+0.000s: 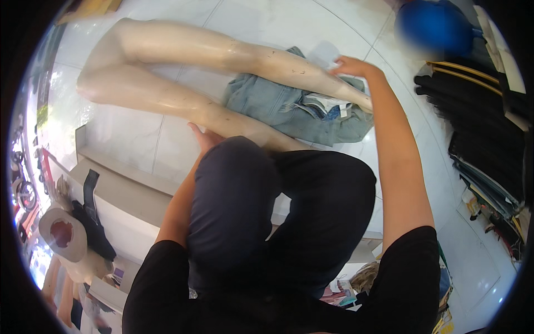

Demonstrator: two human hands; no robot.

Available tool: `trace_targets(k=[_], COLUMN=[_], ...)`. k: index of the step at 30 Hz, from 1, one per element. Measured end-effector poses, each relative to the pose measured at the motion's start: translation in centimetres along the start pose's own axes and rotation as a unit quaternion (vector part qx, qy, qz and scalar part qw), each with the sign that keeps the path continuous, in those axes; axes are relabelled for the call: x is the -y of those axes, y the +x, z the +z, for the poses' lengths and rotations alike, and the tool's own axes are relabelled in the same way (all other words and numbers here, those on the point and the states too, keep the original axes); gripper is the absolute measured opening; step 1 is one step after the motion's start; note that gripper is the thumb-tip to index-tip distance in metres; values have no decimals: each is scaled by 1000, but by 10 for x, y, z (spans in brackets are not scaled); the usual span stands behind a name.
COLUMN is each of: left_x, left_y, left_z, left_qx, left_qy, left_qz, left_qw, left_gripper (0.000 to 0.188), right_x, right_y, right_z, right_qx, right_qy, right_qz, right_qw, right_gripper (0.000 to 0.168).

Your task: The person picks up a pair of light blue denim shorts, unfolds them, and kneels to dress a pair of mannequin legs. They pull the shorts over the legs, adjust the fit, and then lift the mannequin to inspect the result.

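Note:
The lower half of a mannequin (pixel 167 46) lies on the tiled floor, its two legs stretched towards the right. Under the lower legs are pale blue denim jeans (pixel 267 100), bunched, with a white label and pocket lining showing. My right hand (pixel 352 67) is by the mannequin's upper ankle, fingers bent; whether it touches the leg or the denim is unclear. Below the nearer leg, close to its knee, is my left hand (pixel 207 137), thumb raised and apart; its fingers are partly hidden by the leg and my knee, so I cannot tell its hold.
At right stand racks of dark folded or hanging clothes (pixel 484 121), with a blurred blue round object (pixel 436 27) above. A beige low platform (pixel 125 190) runs at left, beside another mannequin part (pixel 64 238). My bent knees (pixel 238 188) are close before the nearer leg.

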State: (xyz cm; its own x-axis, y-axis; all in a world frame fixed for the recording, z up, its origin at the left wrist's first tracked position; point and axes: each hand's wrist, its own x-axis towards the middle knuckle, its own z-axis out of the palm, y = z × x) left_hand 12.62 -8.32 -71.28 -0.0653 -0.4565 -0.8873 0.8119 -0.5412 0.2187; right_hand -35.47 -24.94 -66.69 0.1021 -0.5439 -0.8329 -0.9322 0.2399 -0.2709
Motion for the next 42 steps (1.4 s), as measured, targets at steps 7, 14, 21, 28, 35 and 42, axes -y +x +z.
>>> trace_targets(k=[7,14,21,28,35,42], left_x=[1,-6,-2,-2,-49,-130], left_y=[22,27,19,36,41,54], left_z=[-39,-34,-24,-31,-55,-105], left_qx=[28,30,8,-41,-12,-16], left_qy=[-16,-4,4,-61,11,110], left_qz=[5,7,14,63,74,129], left_qw=[999,1000,1000,995,997,985], left_gripper=[107,106,102,83,80,79], right_x=[-128,-158,-167,-149,-57,40], right_y=[-141,-149,-105,-121,-143,-151], right_z=[126,149,151,137,128,123], right_qx=[-426,-527,-415,-488,-547,-617], right_qy=[-204,458,734,695,655,562], right_qz=[55,111,42,46,13,-100], right_qw=[880,708,536,525,521,542], right_gripper=[77,91,69,47,35,32])
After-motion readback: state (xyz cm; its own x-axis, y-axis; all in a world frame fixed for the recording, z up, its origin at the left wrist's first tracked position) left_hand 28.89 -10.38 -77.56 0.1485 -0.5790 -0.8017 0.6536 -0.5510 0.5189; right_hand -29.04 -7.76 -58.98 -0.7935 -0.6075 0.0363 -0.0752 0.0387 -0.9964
